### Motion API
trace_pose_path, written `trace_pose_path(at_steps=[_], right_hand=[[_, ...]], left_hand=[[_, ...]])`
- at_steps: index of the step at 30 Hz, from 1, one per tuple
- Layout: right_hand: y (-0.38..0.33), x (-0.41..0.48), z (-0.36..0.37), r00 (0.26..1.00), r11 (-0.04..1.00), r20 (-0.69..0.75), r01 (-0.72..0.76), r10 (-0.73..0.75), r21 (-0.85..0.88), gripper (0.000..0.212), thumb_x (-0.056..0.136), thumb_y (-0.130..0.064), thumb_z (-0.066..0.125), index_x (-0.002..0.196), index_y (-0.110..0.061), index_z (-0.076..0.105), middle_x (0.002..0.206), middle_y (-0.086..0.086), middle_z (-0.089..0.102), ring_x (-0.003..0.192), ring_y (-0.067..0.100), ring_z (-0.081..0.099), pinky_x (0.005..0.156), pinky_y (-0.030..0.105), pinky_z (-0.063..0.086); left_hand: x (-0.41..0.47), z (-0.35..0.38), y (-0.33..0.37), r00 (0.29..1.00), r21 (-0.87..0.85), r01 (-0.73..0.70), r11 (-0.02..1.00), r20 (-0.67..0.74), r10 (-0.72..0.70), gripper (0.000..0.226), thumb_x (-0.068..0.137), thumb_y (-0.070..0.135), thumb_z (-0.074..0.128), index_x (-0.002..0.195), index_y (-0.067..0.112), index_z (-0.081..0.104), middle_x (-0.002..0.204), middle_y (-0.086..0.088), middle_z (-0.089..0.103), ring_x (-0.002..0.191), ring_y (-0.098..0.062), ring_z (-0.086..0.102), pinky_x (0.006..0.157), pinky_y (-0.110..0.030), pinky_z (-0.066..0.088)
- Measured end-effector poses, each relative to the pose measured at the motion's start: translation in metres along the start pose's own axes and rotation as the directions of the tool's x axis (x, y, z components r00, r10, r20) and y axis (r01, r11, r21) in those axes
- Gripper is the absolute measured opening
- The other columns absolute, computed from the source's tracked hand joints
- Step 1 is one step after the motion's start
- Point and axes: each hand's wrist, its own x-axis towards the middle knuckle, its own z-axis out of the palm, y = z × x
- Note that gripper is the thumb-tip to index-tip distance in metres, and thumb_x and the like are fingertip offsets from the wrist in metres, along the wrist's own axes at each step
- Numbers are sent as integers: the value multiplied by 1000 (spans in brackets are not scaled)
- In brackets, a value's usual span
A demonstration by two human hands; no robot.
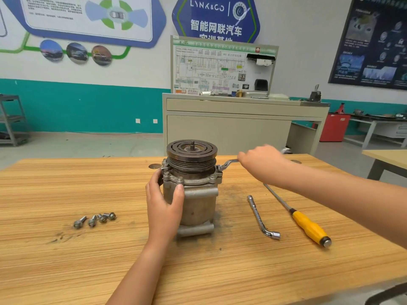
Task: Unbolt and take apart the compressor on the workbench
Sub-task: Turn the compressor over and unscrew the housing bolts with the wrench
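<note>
Wooden workbench (66, 260), upright grimy compressor (198, 203) (pulley (191, 150) uppermost)

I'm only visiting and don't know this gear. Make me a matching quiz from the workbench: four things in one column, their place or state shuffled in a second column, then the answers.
Things:
1. bolts
2. screwdriver
3. L-wrench
4. compressor

Places or states:
A. stands upright, gripped by the left hand
B. yellow handle, farthest right on the bench
C. loose in a row, left of the compressor
D. lies flat between compressor and screwdriver

Pairs: 1-C, 2-B, 3-D, 4-A
</note>
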Motion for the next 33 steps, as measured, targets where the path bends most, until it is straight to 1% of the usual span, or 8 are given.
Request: trace_pose_path(at_steps=[3,6,8,10,14,22,28,33], right_hand=[[-3,33,28,989,997,-149,27,-15,74,31,94,-2,38,123,-9,44,122,6,59,110,21,56,104,38,31],[-14,54,43,963,974,-271,70,-10,214,38,96,-5,35,134,-10,40,136,5,50,124,16,47,110,35,21],[-15,55,40,952,957,-307,73,17,281,36,96,-5,36,129,-11,48,128,6,57,117,19,53,105,35,29],[-9,46,36,920,899,-352,-1,172,438,26,97,-12,36,118,-9,53,106,7,66,96,25,60,76,35,42],[-2,3,21,892,676,-273,-48,360,735,26,101,-25,30,118,-11,43,68,4,54,66,31,57,56,33,39],[-33,-55,-19,987,942,10,-158,162,298,54,85,1,37,137,-8,26,59,-4,34,49,15,28,42,28,20],[-46,-48,-27,990,979,62,-131,123,153,67,85,5,42,144,3,9,101,8,64,71,24,52,39,29,20],[-42,-43,-40,995,998,88,-58,56,30,58,87,3,45,140,7,21,95,4,62,68,21,52,39,26,20]], left_hand=[[0,1,0,1000,-3,4,1000,-8,-4,57,78,44,49,131,36,32,133,15,37,127,-2,35,108,-27,29],[0,0,-1,1000,4,1,1000,-8,-1,60,78,45,49,134,34,33,134,15,38,127,-2,35,109,-28,30],[0,-1,-1,1000,9,-4,1000,-5,4,60,78,45,49,134,34,33,133,15,38,127,-2,35,108,-27,30],[0,-2,-1,1000,10,-1,1000,-1,1,59,78,45,49,134,34,33,133,16,38,126,-1,35,106,-25,29],[1,-1,-1,1000,17,5,1000,-4,-5,62,78,44,49,137,31,32,133,16,37,126,-1,34,106,-25,28],[-1,-2,-1,1000,14,8,1000,6,-8,61,79,46,49,136,33,32,132,18,35,125,2,33,105,-24,28],[0,-2,0,1000,9,11,1000,4,-11,63,78,45,49,137,30,33,131,18,36,124,2,33,104,-23,27],[0,-2,0,1000,5,10,1000,9,-10,62,78,44,49,137,32,32,132,18,35,125,2,33,104,-22,27]])
